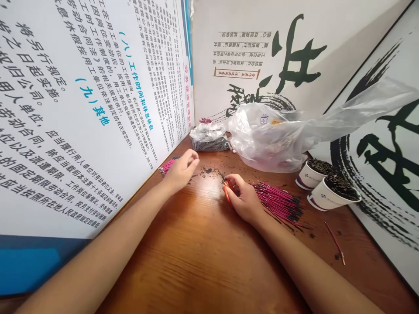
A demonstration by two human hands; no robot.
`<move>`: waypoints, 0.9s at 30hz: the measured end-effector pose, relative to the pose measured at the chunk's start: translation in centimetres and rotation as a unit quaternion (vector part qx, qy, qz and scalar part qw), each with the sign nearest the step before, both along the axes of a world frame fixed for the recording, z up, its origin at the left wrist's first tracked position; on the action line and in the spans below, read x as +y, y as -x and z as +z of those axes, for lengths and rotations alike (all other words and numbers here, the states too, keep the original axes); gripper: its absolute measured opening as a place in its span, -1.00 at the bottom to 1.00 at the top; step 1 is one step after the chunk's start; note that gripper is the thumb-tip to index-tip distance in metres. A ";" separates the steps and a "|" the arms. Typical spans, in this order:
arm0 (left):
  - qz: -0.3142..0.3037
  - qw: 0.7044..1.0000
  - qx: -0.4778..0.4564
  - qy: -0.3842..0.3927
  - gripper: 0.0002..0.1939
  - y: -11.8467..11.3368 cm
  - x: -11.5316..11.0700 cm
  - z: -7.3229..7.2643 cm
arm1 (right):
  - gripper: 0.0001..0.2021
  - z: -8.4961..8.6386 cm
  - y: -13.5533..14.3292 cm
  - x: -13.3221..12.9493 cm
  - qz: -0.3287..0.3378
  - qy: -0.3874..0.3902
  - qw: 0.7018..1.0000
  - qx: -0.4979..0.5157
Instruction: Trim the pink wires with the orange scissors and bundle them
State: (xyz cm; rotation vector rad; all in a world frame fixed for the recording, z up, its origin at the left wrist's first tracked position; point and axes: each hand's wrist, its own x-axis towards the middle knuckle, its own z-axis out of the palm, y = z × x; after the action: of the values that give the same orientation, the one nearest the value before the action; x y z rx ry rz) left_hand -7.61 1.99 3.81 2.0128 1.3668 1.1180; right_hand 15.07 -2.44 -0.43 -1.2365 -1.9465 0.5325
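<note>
My right hand is wrapped round orange-handled pliers, whose narrow dark jaws point away from me over the table. Beside that hand, on its right, lies a big bundle of thin pink wires with black ends. My left hand hovers left of the pliers, its thumb and fingers curled together. Anything between those fingertips is hidden or too small to make out. Just behind and left of it lies a smaller bunch of pink wires, partly covered by the hand.
Two paper cups full of small dark pieces stand at the right. A large clear plastic bag and a bagged dark bundle lie at the back, near a small cup of pink bits. Printed panels enclose the wooden table.
</note>
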 end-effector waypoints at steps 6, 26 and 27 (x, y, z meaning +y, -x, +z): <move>0.093 0.996 -0.007 -0.008 -0.88 2.8 -2.4 -0.5 | -0.79 0.1 0.0 -0.1 0.008 -0.007 1.000 -0.014; -0.024 0.997 -0.052 -0.043 -0.94 -0.3 -7.9 0.0 | -0.71 0.6 1.5 -2.1 0.081 -0.161 0.983 -0.019; -0.030 0.997 -0.050 -0.043 -0.93 -0.3 -7.9 0.0 | -0.71 0.6 1.5 -2.0 0.087 -0.165 0.982 -0.020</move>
State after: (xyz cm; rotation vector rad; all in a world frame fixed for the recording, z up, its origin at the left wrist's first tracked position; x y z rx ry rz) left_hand -7.31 -5.87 3.82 2.0145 1.2190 1.2525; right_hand 13.59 -4.44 0.14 -0.8808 -2.0877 0.2559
